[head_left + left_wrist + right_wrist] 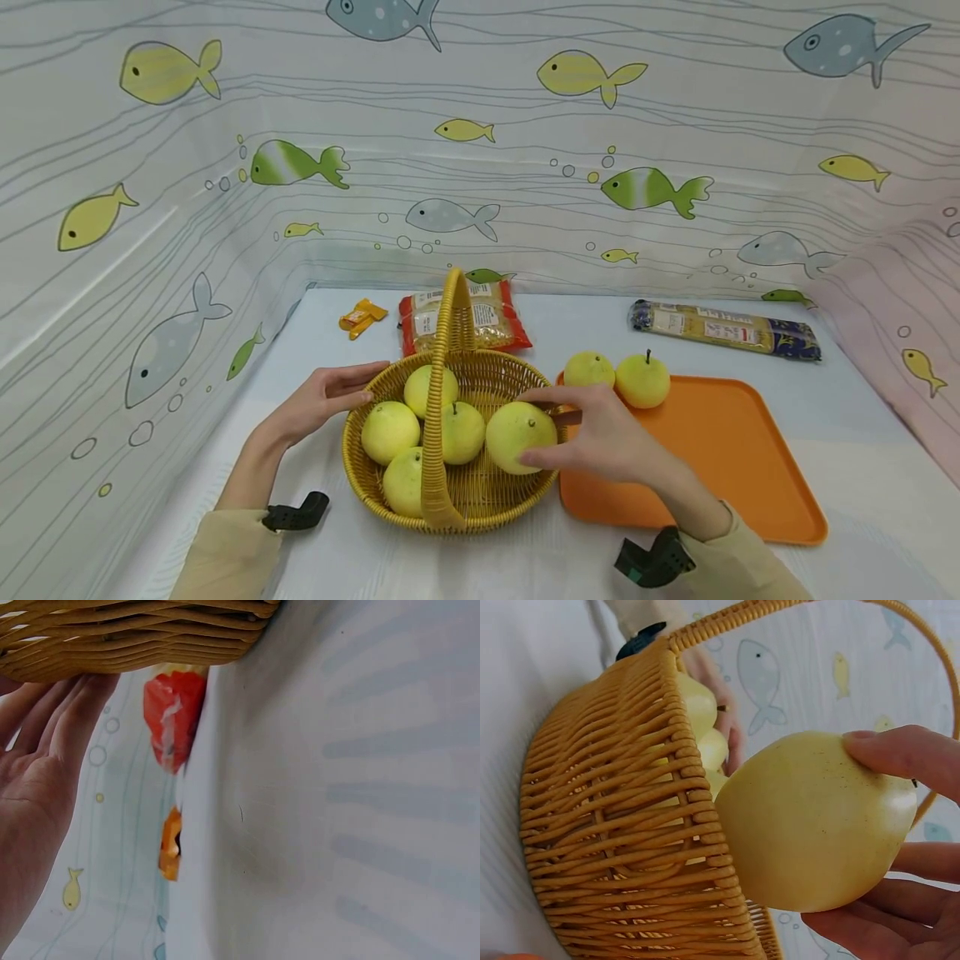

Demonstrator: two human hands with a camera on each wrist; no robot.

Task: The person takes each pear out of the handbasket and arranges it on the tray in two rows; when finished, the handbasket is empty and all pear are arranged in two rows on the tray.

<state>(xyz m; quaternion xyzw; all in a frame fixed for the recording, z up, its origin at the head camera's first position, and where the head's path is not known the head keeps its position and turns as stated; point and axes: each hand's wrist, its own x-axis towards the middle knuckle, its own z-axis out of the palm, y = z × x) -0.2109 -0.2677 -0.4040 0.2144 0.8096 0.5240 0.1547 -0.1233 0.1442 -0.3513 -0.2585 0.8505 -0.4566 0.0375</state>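
"Head view was up on my screen. What did you make of the right hand [606, 435]?"

"I had it right of centre, thumb and fingers pinching a round yellow fruit [516, 437] from its right side. That fruit was over the right part of the wicker basket [487, 500], which sat at the lower middle of the frame."

"Did it touch the rim?"

"I couldn't tell. My right wrist view showed it large, right of the middle, just beside the rim and partly above it."

"And the left hand [326, 404]?"

"Left of centre, resting on the basket's left edge. Its fingers were stretched out straight, laid against the wicker rather than curled round it. On the left wrist view I saw them reach up to the basket at the upper left."

"What did the basket hold?"

"I counted four more fruits [390, 433], bunched left and centre, with the arched handle [438, 417] crossing in front of some."

"Anything around it?"

"An orange tray [720, 442] lay at the right on the white table [885, 517], two fruits [642, 381] at its upper left corner. I saw a long packet [723, 327] at the right above the tray, a red-edged packet [491, 317] just above the basket, partly hidden by it, and orange wrapped sweets [362, 317] left of that."
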